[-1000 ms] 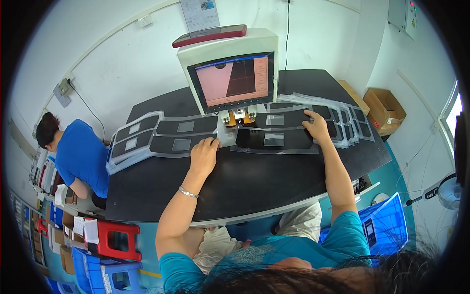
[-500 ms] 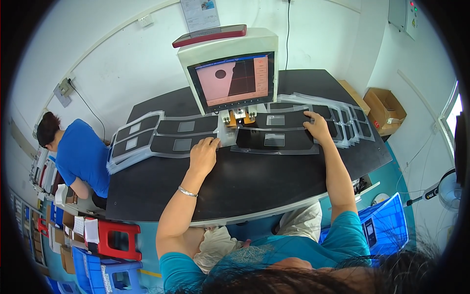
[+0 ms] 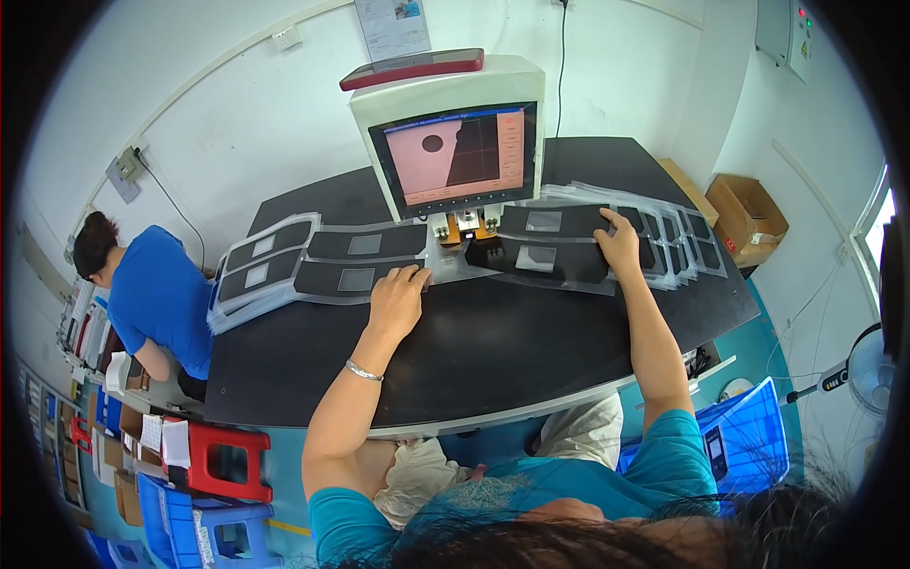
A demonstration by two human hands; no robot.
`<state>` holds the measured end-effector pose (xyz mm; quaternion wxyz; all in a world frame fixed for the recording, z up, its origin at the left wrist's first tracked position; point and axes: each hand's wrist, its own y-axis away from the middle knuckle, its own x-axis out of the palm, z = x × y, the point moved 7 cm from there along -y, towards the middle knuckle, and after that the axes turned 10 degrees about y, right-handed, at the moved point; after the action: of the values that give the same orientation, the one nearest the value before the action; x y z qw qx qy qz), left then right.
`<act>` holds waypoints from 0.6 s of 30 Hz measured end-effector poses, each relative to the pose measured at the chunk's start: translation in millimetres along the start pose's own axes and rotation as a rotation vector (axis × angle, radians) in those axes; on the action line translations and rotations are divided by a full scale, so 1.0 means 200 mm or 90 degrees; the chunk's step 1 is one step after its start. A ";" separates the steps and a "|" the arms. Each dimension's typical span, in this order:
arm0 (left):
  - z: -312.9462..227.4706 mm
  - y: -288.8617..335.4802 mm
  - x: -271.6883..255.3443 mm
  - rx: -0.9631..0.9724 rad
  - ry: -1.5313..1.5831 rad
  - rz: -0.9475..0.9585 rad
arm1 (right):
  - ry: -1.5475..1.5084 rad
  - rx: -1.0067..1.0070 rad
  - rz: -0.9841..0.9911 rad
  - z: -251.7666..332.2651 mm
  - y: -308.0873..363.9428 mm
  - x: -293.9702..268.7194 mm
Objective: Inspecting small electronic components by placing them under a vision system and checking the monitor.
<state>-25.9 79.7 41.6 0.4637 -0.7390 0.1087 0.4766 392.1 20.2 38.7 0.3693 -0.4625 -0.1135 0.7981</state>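
Clear film sheets with black panels and small rectangular windows lie on both sides of a white machine [image 3: 450,83] with a screen. My left hand [image 3: 398,296] rests with bent fingers at the right end of the left sheet [image 3: 327,275], palm down. On the right, another sheet [image 3: 578,260] lies slightly askew, its left end beneath the machine's lower head [image 3: 464,228]. My right hand [image 3: 621,247] touches that sheet's right end, thumb and forefinger apart. The undersides of both hands are hidden. On the screen [image 3: 450,156] are a pink area, a dark round spot and a dark area.
Film sheets are stacked at the table's left [image 3: 256,299] and right [image 3: 687,242]. A red phone-like slab [image 3: 412,68] lies on the machine. A person in blue [image 3: 161,299] sits at left. Around the black table [image 3: 493,360] stand a red stool [image 3: 227,460], blue crates [image 3: 758,436] and a cardboard box [image 3: 749,218].
The right sheet has shifted away from me and tilted, its left end moving farther under the machine head. My right hand has moved very slightly with it. My left hand stays nearly still.
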 end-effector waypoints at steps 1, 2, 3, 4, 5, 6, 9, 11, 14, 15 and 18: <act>0.00 0.00 0.00 0.000 -0.003 0.004 | 0.007 0.004 -0.037 0.00 0.00 -0.01; 0.00 0.00 0.00 -0.001 -0.007 0.008 | 0.015 0.007 -0.072 0.00 0.00 -0.01; -0.01 0.00 0.00 -0.001 -0.006 0.009 | 0.016 0.008 -0.071 0.00 0.00 0.00; 0.00 -0.01 0.00 -0.007 -0.001 0.015 | 0.008 0.029 -0.059 -0.01 0.00 0.01; 0.00 0.00 0.01 -0.014 0.004 0.021 | -0.001 0.050 -0.048 -0.03 -0.01 0.03; 0.01 0.00 0.01 -0.014 0.004 0.021 | -0.001 0.050 -0.048 -0.03 -0.01 0.04; 0.00 -0.01 0.00 -0.003 0.004 0.007 | 0.029 0.016 -0.080 -0.02 0.00 0.03; 0.00 -0.01 0.01 -0.009 0.000 0.019 | -0.010 0.052 -0.048 -0.03 0.00 0.05; 0.01 0.00 0.01 -0.012 0.000 0.022 | -0.009 0.058 -0.048 -0.01 0.01 0.04; 0.01 0.00 0.01 -0.012 -0.001 0.022 | -0.009 0.058 -0.048 -0.01 0.01 0.03; 0.01 0.00 0.01 -0.012 -0.007 0.024 | -0.033 0.092 -0.021 -0.02 0.01 0.04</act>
<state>-25.5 82.5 39.2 0.4478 -0.7388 0.1158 0.4902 392.0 23.2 30.0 0.4121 -0.4117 -0.0725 0.8096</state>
